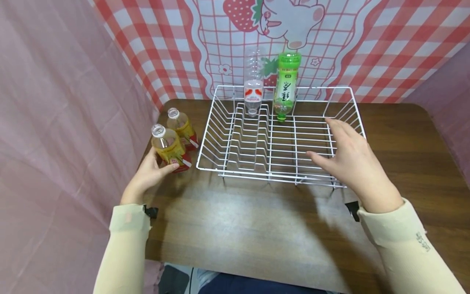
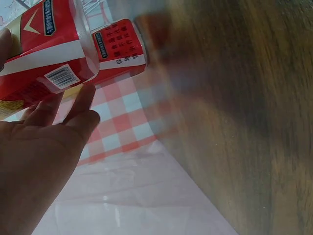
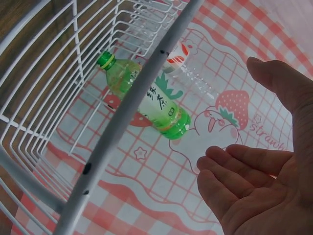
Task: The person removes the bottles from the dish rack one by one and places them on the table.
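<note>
On the left, my left hand [image 1: 148,173] grips a drink bottle [image 1: 169,149] with a yellow and red label, its thumb across the front and its fingers round the far side. A matching bottle [image 1: 183,128] stands close behind it. In the left wrist view, the red lower part of the held bottle [image 2: 46,46] shows a barcode. My right hand [image 1: 350,159] is held over the right side of a white wire dish rack [image 1: 319,87], fingers and thumb spread, holding nothing. Its palm also shows in the right wrist view.
At the rack's back lean two upside-down bottles, a clear one [image 1: 253,92] with a red and white label and a green tea bottle [image 1: 287,81]. Behind them hangs a red checked cloth [image 1: 367,49]. Pink curtains [image 1: 55,122] flank the brown wooden table [image 1: 235,220].
</note>
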`<state>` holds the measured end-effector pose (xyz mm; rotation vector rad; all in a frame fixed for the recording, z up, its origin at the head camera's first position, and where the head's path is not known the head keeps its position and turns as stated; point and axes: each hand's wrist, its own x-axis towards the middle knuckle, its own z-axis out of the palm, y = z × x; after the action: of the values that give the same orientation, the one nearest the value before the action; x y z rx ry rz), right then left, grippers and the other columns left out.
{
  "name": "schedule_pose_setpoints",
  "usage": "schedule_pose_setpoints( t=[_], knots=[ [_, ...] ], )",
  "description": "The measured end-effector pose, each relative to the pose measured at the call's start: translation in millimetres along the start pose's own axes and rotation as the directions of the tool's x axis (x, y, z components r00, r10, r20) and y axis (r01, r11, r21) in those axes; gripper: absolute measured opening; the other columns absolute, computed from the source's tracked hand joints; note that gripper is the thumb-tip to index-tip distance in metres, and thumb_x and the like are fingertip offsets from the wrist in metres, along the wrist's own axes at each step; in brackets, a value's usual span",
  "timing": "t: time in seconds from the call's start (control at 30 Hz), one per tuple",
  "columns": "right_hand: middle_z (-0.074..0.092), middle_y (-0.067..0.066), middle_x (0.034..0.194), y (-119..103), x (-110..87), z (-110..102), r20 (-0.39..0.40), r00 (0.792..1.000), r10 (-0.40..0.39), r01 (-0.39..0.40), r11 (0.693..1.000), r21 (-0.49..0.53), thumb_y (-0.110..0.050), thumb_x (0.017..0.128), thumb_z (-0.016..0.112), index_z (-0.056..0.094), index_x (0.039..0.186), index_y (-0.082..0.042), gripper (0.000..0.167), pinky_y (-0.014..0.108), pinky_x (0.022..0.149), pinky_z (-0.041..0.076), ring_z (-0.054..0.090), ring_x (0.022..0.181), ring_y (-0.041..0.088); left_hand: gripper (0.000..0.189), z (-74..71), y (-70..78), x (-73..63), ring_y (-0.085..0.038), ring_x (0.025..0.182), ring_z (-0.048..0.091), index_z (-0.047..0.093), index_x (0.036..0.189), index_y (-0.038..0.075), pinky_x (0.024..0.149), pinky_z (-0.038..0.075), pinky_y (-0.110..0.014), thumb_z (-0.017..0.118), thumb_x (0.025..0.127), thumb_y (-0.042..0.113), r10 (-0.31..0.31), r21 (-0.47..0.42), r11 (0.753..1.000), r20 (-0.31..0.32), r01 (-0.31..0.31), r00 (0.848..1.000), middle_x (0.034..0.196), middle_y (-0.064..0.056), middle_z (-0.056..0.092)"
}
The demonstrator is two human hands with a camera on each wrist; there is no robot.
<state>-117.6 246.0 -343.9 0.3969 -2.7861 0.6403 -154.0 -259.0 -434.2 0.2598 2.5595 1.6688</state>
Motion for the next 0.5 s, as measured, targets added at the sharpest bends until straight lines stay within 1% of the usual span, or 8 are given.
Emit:
schedule_pose_setpoints(
  t=[0.1, 0.23, 0.37, 0.47, 0.5],
  knots=[
    [0.048, 0.031, 0.142, 0.1, 0.5, 1.0, -0.007, 1.000, -0.008, 0.008, 1.000, 0.001, -0.028, 0.074, 0.093, 0.042, 0.149, 0.008, 0.097, 0.063, 0.106, 0.038, 0.045, 0.130, 0.047, 0.073, 0.1, -1.6, -0.1, -0.040, 0.134, 0.045, 0.033, 0.149, -0.004, 0.115, 0.031, -0.051, 0.074, 0.088, -0.005, -0.012, -0.005, 1.000, 0.008, 0.012, 1.000, 0.144, -0.025, 0.049],
    [0.048, 0.032, 0.142, 0.0, 0.5, 2.1, -0.007, 1.000, -0.013, 0.013, 1.000, 0.000, -0.028, 0.074, 0.093, 0.042, 0.148, 0.009, 0.097, 0.062, 0.106, 0.038, 0.045, 0.130, 0.047, 0.074, -0.1, -4.5, 0.3, -0.042, 0.134, 0.045, 0.032, 0.149, -0.006, 0.114, 0.031, -0.053, 0.074, 0.088, -0.005, -0.010, -0.001, 1.000, 0.024, 0.010, 1.000, 0.143, -0.028, 0.048],
    [0.047, 0.031, 0.144, 0.0, -1.1, 2.3, 0.008, 1.000, 0.006, -0.006, 1.000, 0.002, -0.029, 0.075, 0.092, 0.042, 0.149, 0.009, 0.097, 0.063, 0.106, 0.037, 0.044, 0.132, 0.047, 0.074, 0.4, -9.0, 1.2, -0.042, 0.137, 0.040, 0.031, 0.149, -0.007, 0.116, 0.027, -0.052, 0.074, 0.089, -0.003, -0.020, 0.014, 1.000, 0.044, 0.019, 0.999, 0.146, -0.029, 0.045],
    [0.046, 0.031, 0.145, 0.6, -1.8, 2.8, 0.021, 1.000, 0.023, -0.023, 1.000, 0.002, -0.030, 0.075, 0.092, 0.040, 0.150, 0.007, 0.098, 0.064, 0.105, 0.037, 0.043, 0.133, 0.047, 0.073, 2.7, -12.4, 1.5, -0.040, 0.140, 0.037, 0.031, 0.150, -0.006, 0.118, 0.024, -0.051, 0.074, 0.090, -0.003, -0.048, -0.002, 0.999, 0.047, 0.048, 0.998, 0.148, -0.027, 0.043],
    [0.046, 0.030, 0.146, 0.8, -1.9, 2.8, 0.024, 0.999, 0.026, -0.026, 1.000, 0.001, -0.031, 0.076, 0.092, 0.040, 0.151, 0.007, 0.099, 0.065, 0.105, 0.037, 0.043, 0.133, 0.047, 0.074, 3.8, -13.4, 1.9, -0.040, 0.140, 0.036, 0.031, 0.150, -0.006, 0.118, 0.024, -0.052, 0.073, 0.090, -0.004, -0.049, -0.012, 0.999, 0.050, 0.050, 0.998, 0.148, -0.028, 0.043]
  ],
)
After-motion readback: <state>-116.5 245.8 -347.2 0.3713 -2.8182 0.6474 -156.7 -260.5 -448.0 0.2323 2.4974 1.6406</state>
